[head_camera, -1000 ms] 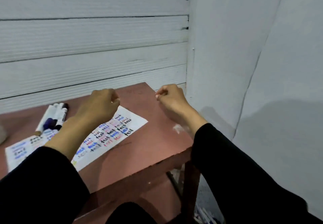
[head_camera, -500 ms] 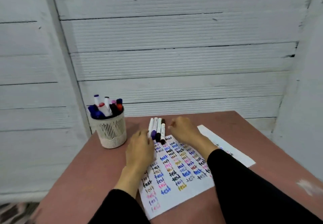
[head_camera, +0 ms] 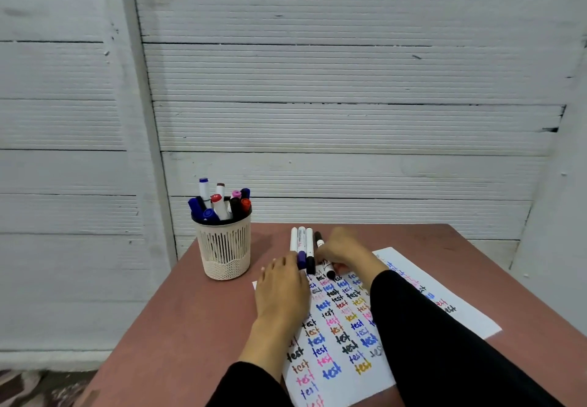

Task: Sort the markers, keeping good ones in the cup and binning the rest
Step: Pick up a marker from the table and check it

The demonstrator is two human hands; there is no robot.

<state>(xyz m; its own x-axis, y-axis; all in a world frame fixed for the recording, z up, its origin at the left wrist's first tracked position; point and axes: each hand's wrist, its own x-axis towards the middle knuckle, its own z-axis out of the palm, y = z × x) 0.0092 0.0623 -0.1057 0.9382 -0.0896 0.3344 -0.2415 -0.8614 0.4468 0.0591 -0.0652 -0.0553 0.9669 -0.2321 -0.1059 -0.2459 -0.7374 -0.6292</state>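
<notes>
A cream mesh cup (head_camera: 224, 249) holding several capped markers (head_camera: 219, 203) stands at the table's far left. Beside it, three white markers (head_camera: 302, 243) lie side by side at the top of a test sheet (head_camera: 336, 343) covered with coloured "test" words. My right hand (head_camera: 344, 252) is closed around a black-capped marker (head_camera: 324, 256), the rightmost one, tilting it away from the others. My left hand (head_camera: 281, 289) lies flat, palm down, on the sheet's left edge just below the row of markers, holding nothing.
The brown table (head_camera: 190, 327) sits against a white ribbed wall (head_camera: 317, 89). A second white sheet (head_camera: 444, 295) lies under the first, to the right. The floor (head_camera: 28, 384) shows at the lower left. No bin is in view.
The view swung left from the table's right corner to the cup and markers. Both hands moved to the marker row; my right hand closed on the black-capped marker and angled it.
</notes>
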